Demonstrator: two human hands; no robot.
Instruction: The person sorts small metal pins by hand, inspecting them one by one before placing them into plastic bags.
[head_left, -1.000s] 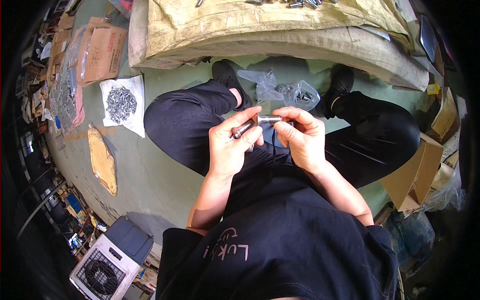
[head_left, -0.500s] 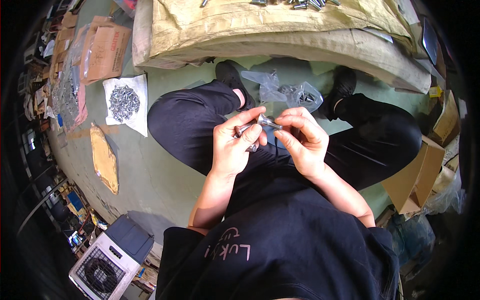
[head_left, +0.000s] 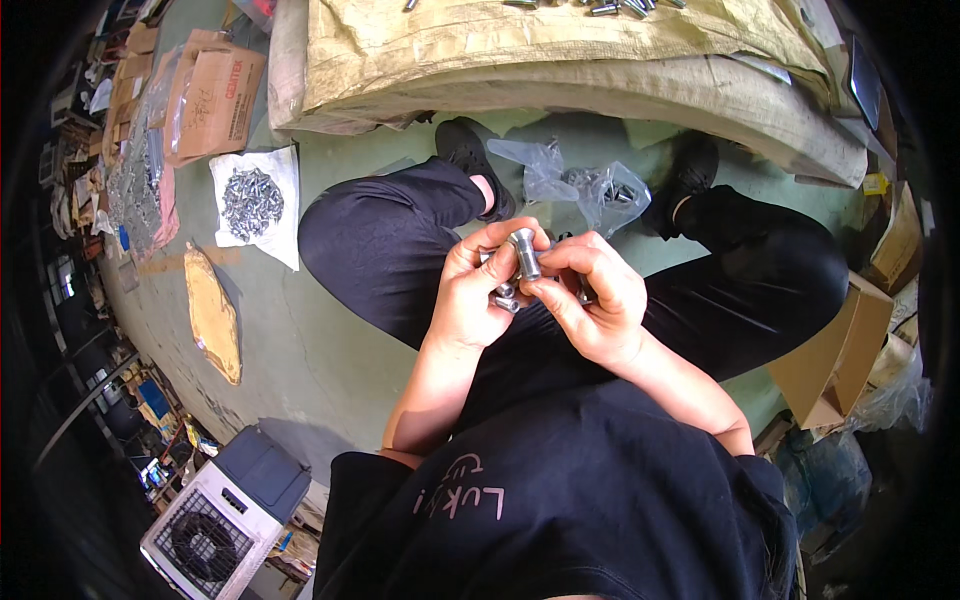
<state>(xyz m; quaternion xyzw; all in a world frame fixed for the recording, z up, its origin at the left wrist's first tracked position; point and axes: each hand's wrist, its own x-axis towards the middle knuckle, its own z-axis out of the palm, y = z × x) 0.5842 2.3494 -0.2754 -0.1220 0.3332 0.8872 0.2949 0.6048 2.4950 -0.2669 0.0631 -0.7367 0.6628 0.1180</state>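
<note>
Over my lap, my left hand (head_left: 468,302) pinches a shiny metal bolt (head_left: 525,258) between thumb and forefinger. Its wide, flared head points up and its smooth shank points down. More small metal pieces (head_left: 505,298) are tucked in the curled fingers of that hand. My right hand (head_left: 608,318) is closed just to the right, thumb and fingertips at the bolt's shank. A bit of metal shows between its fingers too, mostly hidden. Past my hands, a clear plastic bag (head_left: 612,200) with metal pieces lies on the floor between my feet.
Several metal pieces (head_left: 630,8) lie on a yellowish woven sheet (head_left: 420,60) ahead. On the left are a white sheet (head_left: 285,225) bearing a pile of bolts (head_left: 250,203), a cardboard box (head_left: 215,105) and a fan unit (head_left: 215,530). An open carton (head_left: 825,360) stands right.
The bolt has turned from lying nearly sideways to standing almost upright, its head up. My right hand has shifted slightly left and down, and more pieces show under my left fingers.
</note>
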